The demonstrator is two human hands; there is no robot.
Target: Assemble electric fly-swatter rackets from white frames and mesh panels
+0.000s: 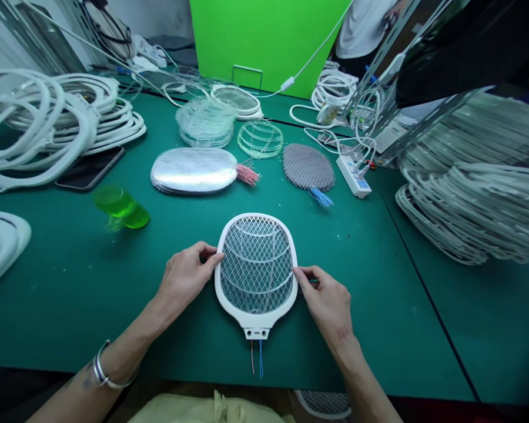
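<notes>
A white racket head (256,322) with metal mesh and curved ribs, like that of an electric fly swatter, lies before me at the table's near side. One red and one blue wire hang from its neck. My left hand (186,271) pinches the left rim between thumb and fingers. On the opposite rim, my right hand (327,301) grips in the same way, slightly lower. Beyond the racket head lie a stack of silvery mesh sheets (194,170) with red wires and a stack of dark mesh sheets (308,166) with blue wires.
White ring frames (77,126) are piled at left over a black phone (90,168). A green bottle-like object (122,207) lies nearby. Clear ribbed rings (206,121) sit farther back. A power strip (353,176) and tall stacked frames (467,211) stand right. A person (362,29) is behind.
</notes>
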